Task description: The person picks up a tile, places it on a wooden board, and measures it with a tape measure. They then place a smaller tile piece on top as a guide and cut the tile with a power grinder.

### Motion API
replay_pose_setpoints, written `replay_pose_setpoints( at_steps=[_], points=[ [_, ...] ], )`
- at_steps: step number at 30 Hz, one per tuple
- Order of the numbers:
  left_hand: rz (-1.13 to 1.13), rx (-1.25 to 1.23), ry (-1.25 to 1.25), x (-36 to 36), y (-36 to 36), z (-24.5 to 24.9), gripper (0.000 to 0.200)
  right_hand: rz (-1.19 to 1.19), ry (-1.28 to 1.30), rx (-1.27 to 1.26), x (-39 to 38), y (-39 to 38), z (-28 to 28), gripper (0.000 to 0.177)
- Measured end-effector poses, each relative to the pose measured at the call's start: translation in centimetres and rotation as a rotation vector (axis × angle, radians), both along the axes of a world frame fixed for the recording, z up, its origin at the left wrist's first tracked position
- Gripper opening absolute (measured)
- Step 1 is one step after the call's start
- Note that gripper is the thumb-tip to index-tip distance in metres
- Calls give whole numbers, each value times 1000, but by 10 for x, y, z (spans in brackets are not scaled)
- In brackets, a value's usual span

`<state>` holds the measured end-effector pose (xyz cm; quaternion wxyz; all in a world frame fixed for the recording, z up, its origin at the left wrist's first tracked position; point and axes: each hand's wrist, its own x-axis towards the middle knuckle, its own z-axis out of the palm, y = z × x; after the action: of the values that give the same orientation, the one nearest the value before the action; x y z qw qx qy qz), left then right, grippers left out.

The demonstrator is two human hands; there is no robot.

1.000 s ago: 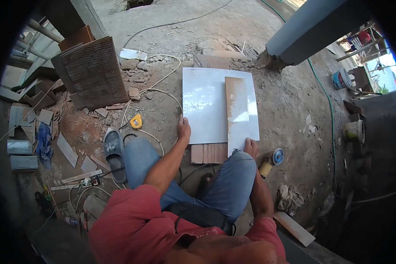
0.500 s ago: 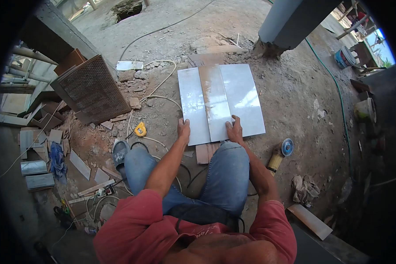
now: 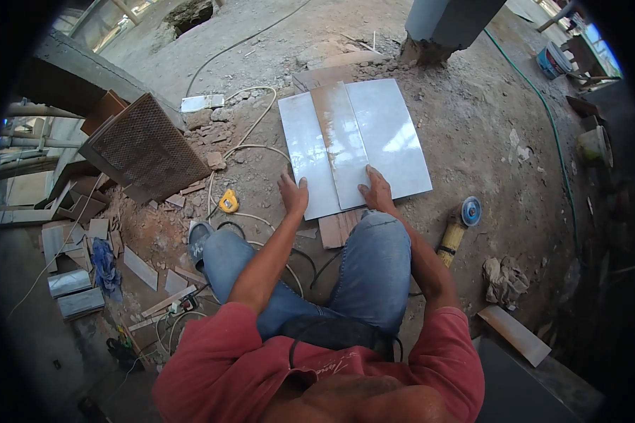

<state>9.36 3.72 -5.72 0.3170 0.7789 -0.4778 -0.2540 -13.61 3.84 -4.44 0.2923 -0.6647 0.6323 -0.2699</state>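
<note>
Two hands lie flat on a large glossy white tile (image 3: 395, 134) that rests on wooden boards (image 3: 335, 229) on the dirt floor, just ahead of our knees. Our left hand (image 3: 293, 194) is spread open, palm down, on the tile's near left corner, gripping nothing. Our right hand (image 3: 377, 190) is likewise open, fingers extended, pressing on the near end of a narrow tile strip (image 3: 342, 144) laid lengthwise along the big tile's middle. A yellow tape measure (image 3: 228, 201) sits beside a white cable (image 3: 250, 141) to our left, an angle grinder (image 3: 461, 224) lies near our right knee, and a crumpled rag (image 3: 504, 280) lies beyond it.
</note>
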Motion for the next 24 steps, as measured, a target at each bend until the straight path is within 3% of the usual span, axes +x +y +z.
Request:
replay_pose_setpoints(
  at_steps=[1,2,4,5,7,9,13,15,16,18,19,21,22,24],
  points=[
    [-166,-116,2,-1,3,-3,73,-1,-4,4,0,0,2,59],
    [-168,-112,-1,-6,7,0,73,-8,6,10,-2,0,3,57],
    [-619,-173,-175,-30,21,21,88,-17,12,26,-5,2,5,55],
    [-622,-169,-177,-40,25,29,88,30,59,9,-10,2,5,53],
    [-809,144,-379,-54,34,32,103,72,104,4,-22,2,3,51],
    [-829,136,-388,-52,37,22,104,12,120,-120,-37,8,0,48],
    [-840,75,-395,-49,32,0,103,-224,-6,17,-72,29,2,46],
    [-855,41,-446,-48,29,-4,101,-655,-274,159,-82,41,-8,43],
    [-856,50,-440,-48,30,-6,101,-655,-269,168,-83,44,-11,43],
    [-862,6,-427,-47,29,-11,100,-840,-614,270,-84,47,-16,43],
    [-873,11,-426,-45,29,-13,100,-852,-614,274,-87,47,-31,43],
    [-868,-20,-372,-45,28,-16,99,-793,-935,375,-89,45,-57,43],
    [-881,-20,-371,-47,27,-13,99,-805,-937,372,-82,44,-42,43],
    [-891,37,-327,-49,24,-12,98,-730,-782,639,-61,40,-18,41]
  ],
)
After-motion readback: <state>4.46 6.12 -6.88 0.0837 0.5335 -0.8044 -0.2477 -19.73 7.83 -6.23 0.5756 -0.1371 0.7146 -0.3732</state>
